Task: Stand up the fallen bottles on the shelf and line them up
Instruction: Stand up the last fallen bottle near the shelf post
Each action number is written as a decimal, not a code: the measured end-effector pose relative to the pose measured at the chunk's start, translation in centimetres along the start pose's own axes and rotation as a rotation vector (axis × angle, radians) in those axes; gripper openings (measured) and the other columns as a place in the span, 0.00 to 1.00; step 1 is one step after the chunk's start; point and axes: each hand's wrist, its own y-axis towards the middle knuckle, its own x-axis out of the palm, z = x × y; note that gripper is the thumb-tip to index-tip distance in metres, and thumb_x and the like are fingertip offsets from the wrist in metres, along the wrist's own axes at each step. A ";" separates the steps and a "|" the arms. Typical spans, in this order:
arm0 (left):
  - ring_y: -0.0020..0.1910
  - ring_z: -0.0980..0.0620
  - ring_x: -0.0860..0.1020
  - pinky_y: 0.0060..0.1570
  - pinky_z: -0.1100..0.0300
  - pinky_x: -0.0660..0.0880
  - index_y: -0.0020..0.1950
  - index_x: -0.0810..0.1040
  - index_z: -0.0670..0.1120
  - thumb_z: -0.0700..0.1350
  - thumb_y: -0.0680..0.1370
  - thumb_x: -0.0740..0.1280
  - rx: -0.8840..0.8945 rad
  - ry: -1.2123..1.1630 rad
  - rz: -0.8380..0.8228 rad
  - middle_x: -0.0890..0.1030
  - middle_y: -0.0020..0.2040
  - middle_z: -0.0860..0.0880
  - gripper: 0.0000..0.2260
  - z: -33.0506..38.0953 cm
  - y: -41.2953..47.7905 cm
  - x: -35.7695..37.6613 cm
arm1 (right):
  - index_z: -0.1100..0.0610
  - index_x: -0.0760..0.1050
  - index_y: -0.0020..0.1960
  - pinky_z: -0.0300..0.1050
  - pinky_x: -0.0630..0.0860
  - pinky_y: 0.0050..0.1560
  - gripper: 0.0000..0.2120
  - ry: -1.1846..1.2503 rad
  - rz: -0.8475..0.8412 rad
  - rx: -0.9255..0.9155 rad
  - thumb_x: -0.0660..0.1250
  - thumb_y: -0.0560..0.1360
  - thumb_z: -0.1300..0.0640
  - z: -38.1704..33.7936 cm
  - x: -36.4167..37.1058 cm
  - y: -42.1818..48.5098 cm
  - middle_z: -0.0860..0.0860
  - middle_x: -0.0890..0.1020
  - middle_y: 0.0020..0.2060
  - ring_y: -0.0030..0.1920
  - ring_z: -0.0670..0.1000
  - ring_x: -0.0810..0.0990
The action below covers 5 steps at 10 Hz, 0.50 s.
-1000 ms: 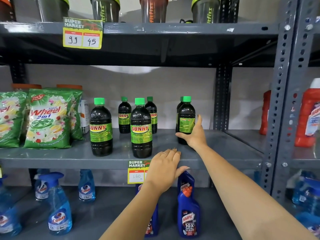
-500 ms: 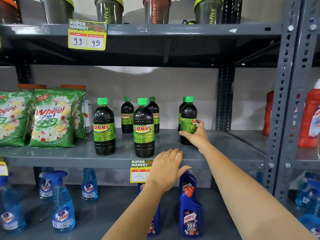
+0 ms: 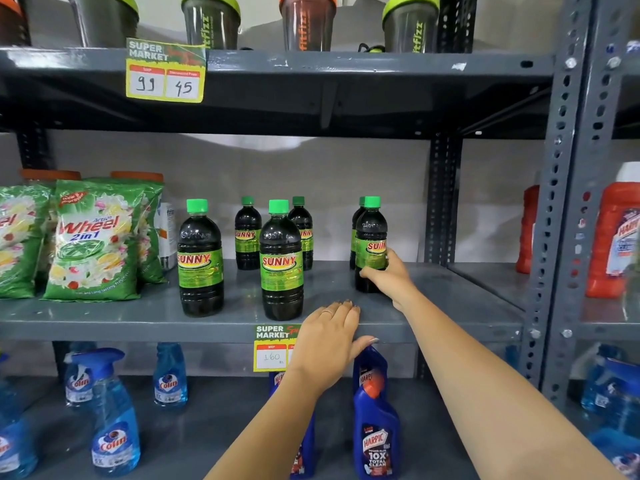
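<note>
Several dark Sunny bottles with green caps and green labels stand upright on the grey middle shelf (image 3: 450, 306). Two stand in front: the left one (image 3: 200, 258) and the middle one (image 3: 281, 261). Two smaller-looking ones (image 3: 247, 233) (image 3: 303, 233) stand behind them. My right hand (image 3: 389, 277) grips the lower part of the right front bottle (image 3: 370, 237), which hides another bottle behind it. The label of the held bottle faces right of me. My left hand (image 3: 329, 337) lies flat on the shelf's front edge, fingers together, holding nothing.
Green Wheel detergent bags (image 3: 93, 240) fill the shelf's left end. A price tag (image 3: 272, 348) hangs on the front edge. Shaker cups (image 3: 306, 20) stand on the shelf above, blue Colin sprays (image 3: 116, 427) and Harpic bottles (image 3: 375, 427) below. A steel upright (image 3: 561, 202) and red bottles (image 3: 616, 237) lie to the right.
My right hand has closed around the right front bottle and turned it, so its Sunny label comes into view. My left hand has stayed on the shelf edge.
</note>
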 end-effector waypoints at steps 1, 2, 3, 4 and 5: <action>0.56 0.48 0.81 0.54 0.55 0.77 0.60 0.79 0.44 0.63 0.79 0.50 -0.004 -0.001 -0.005 0.83 0.58 0.46 0.29 0.0 0.0 -0.1 | 0.53 0.65 0.68 0.44 0.72 0.54 0.36 -0.028 0.031 -0.018 0.79 0.66 0.56 0.0 0.1 -0.3 0.52 0.77 0.60 0.57 0.51 0.76; 0.56 0.48 0.81 0.54 0.55 0.77 0.60 0.79 0.44 0.63 0.79 0.50 -0.005 -0.008 -0.009 0.83 0.58 0.46 0.29 0.1 0.0 -0.1 | 0.53 0.64 0.67 0.44 0.71 0.52 0.38 -0.105 0.071 -0.041 0.81 0.64 0.51 -0.2 0.3 -0.4 0.53 0.77 0.61 0.58 0.53 0.76; 0.56 0.47 0.81 0.54 0.54 0.78 0.60 0.79 0.43 0.63 0.79 0.51 -0.005 -0.020 -0.013 0.83 0.58 0.45 0.29 0.0 0.0 -0.1 | 0.54 0.64 0.69 0.45 0.71 0.54 0.41 -0.140 0.090 -0.033 0.81 0.63 0.48 -0.2 0.4 -0.3 0.54 0.75 0.63 0.62 0.55 0.75; 0.56 0.47 0.81 0.53 0.54 0.78 0.60 0.79 0.43 0.63 0.79 0.51 -0.002 -0.022 -0.018 0.83 0.57 0.45 0.29 0.0 0.1 -0.3 | 0.54 0.66 0.67 0.46 0.72 0.54 0.40 -0.200 0.099 -0.016 0.81 0.62 0.46 -0.1 0.4 -0.2 0.54 0.75 0.62 0.60 0.54 0.75; 0.56 0.48 0.81 0.53 0.55 0.78 0.60 0.79 0.44 0.63 0.79 0.50 -0.011 -0.022 -0.031 0.83 0.57 0.46 0.29 0.1 0.1 -0.4 | 0.54 0.65 0.68 0.47 0.72 0.56 0.42 -0.211 0.107 -0.019 0.81 0.61 0.44 -0.3 0.3 -0.4 0.54 0.74 0.62 0.61 0.54 0.74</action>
